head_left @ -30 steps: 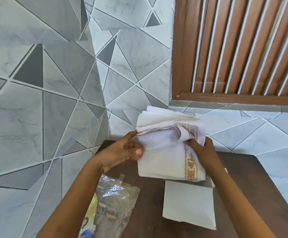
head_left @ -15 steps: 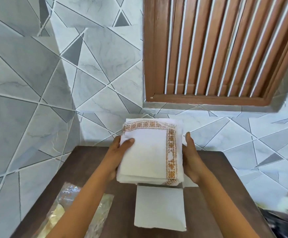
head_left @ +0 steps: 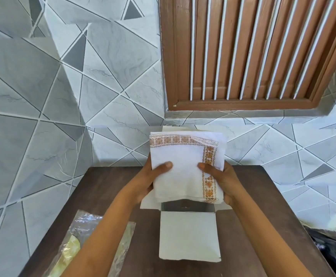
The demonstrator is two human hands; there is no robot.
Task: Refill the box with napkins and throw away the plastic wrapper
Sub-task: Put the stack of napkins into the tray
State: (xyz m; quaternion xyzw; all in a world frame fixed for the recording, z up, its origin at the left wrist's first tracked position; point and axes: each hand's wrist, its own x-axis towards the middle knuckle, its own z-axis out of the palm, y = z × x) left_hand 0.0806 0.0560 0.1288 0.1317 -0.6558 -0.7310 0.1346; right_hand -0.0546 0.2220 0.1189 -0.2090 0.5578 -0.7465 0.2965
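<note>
A stack of white napkins (head_left: 183,166) with an orange patterned border is held upright in both hands. My left hand (head_left: 150,179) grips its left edge, thumb on the front. My right hand (head_left: 222,179) grips the right edge the same way. Just below the stack stands the white box (head_left: 189,236), its lid flap folded toward me and its dark opening showing under the napkins' lower edge. The crumpled clear plastic wrapper (head_left: 77,246) lies on the table's near left, partly behind my left forearm.
The dark brown table (head_left: 263,216) stands against a grey tiled wall. A brown slatted window shutter (head_left: 253,52) is above it. A dark bag-like thing (head_left: 335,248) lies off the table's right edge.
The napkin stack has been squared up and both thumbs have come onto its front. It sits slightly lower, over the box opening. The view has shifted left.
</note>
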